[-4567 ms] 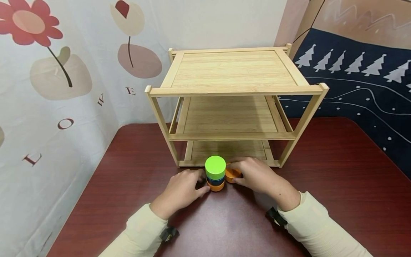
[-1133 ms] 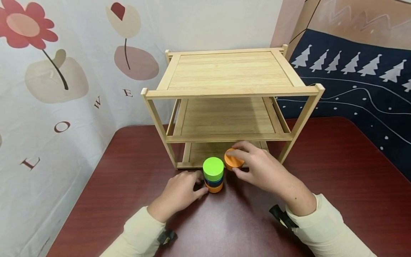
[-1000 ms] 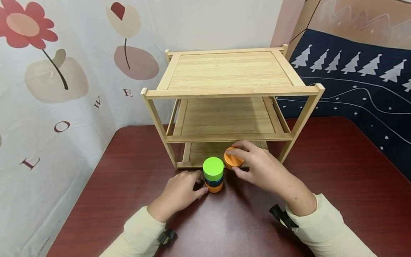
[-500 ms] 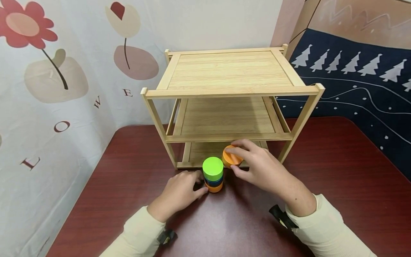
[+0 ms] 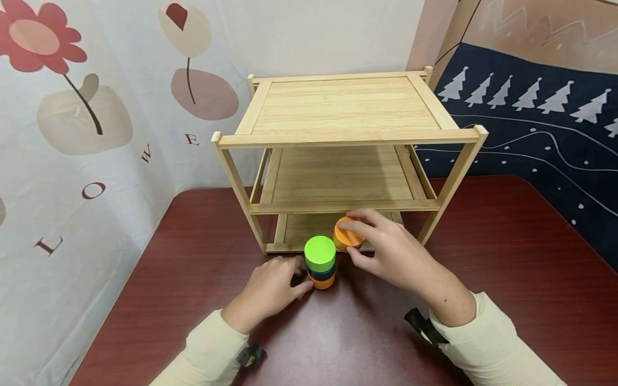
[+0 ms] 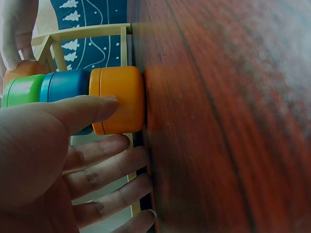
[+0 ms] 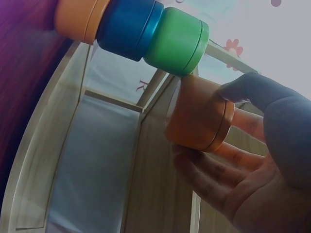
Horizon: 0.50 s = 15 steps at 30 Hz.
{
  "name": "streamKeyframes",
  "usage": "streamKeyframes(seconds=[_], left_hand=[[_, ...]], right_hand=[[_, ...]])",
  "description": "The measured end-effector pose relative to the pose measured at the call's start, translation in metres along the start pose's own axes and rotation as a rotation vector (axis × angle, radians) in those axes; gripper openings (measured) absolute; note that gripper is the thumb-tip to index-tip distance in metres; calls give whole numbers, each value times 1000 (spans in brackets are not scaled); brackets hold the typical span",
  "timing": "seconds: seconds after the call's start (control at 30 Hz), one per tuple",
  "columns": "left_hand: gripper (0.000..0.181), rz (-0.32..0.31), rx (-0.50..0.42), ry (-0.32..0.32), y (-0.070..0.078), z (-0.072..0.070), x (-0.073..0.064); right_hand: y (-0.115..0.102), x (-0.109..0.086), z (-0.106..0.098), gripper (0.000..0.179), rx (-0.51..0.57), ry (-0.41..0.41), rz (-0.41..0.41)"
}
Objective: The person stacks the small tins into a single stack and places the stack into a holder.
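Head view, lower centre of the frame: we see the right hand gripping the orange jar just beside the stack, at whose base the left hand rests loose-fingered, and judge the jar light, stiff, slick, best pinched round its sides.

Since the earliest picture, the right hand is carrying the loose orange jar upward, from low beside the stack to near its green top jar; the orange lid is now showing against the lowest board of the shelf. Over the last second, the jar is edging slightly higher and leftward. The right sleeve is sitting further right.
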<state>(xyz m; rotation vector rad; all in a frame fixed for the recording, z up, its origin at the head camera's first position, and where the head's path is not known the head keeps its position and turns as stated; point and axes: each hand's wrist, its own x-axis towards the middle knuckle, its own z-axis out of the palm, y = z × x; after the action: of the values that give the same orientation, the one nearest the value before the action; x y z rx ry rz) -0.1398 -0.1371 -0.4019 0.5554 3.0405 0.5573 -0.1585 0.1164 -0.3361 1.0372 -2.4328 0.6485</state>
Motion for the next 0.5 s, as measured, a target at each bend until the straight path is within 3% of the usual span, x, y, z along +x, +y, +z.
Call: streamKeyframes(seconds=[0.5], left_hand=[[24,1,5,6,0,0,0]], right_hand=[[-2,2,-1,41,13,63,-30]])
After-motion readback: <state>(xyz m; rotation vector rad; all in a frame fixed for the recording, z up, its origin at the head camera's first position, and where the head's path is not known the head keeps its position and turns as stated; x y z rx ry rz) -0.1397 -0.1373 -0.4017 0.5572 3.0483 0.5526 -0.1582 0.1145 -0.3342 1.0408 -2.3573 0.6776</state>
